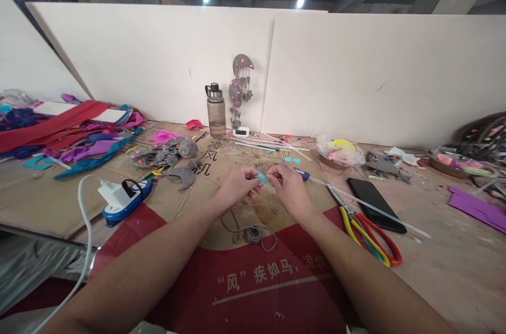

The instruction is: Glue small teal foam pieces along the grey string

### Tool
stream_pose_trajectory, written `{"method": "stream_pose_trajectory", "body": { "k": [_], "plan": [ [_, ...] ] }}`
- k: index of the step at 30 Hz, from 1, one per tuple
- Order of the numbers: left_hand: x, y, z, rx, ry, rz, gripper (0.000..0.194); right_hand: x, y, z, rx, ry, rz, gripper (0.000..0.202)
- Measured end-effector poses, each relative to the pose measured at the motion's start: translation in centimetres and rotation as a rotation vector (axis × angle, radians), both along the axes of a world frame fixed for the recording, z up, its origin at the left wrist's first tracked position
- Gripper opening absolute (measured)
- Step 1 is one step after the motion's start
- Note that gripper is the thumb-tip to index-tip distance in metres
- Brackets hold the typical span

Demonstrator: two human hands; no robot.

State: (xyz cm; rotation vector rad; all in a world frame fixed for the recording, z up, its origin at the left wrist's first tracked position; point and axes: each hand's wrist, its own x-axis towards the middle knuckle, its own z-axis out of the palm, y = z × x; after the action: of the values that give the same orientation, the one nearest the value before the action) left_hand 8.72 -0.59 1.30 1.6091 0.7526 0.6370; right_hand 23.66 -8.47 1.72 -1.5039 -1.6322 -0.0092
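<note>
My left hand [242,185] pinches a small turquoise cut-out [261,178], shaped like the flower pieces [292,159] lying farther back, between thumb and fingers. Just to its right, my right hand [288,186] is closed, thumb against fingertips, close to the cut-out's edge. Whatever it pinches is too small to see. A grey cord [255,233] lies in loose loops on the cardboard below my hands. Beside my right hand rests a blue-handled tool [302,174], with a clear glue stick [367,202] stretching away to the right.
Scissors [371,236] with red and yellow handles lie by a black phone [375,205]. On the left are a power strip [126,202], grey yarn [187,148] and coloured felt [79,139]. A bottle [216,113] and a grey hanging ornament [241,89] stand behind.
</note>
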Motion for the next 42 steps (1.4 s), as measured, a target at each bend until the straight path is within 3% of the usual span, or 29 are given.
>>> {"method": "stream_pose_trajectory", "body": {
  "k": [11,21,30,42],
  "plan": [
    [0.1,0.1,-0.3,0.09,0.028,-0.005,0.014,0.1,0.1,-0.3,-0.002,-0.03,0.003,0.012],
    [-0.1,-0.9,1.3,0.121,0.1,0.051,0.016,-0.1,-0.1,-0.1,-0.005,-0.038,0.009,0.013],
    [-0.2,-0.5,0.8,0.173,0.122,0.084,0.015,-0.2,-0.2,-0.1,0.006,-0.019,0.045,0.006],
    [-0.3,-0.3,0.6,0.283,0.082,0.082,0.015,-0.3,-0.4,0.1,0.001,-0.05,0.04,0.013]
  ]
}}
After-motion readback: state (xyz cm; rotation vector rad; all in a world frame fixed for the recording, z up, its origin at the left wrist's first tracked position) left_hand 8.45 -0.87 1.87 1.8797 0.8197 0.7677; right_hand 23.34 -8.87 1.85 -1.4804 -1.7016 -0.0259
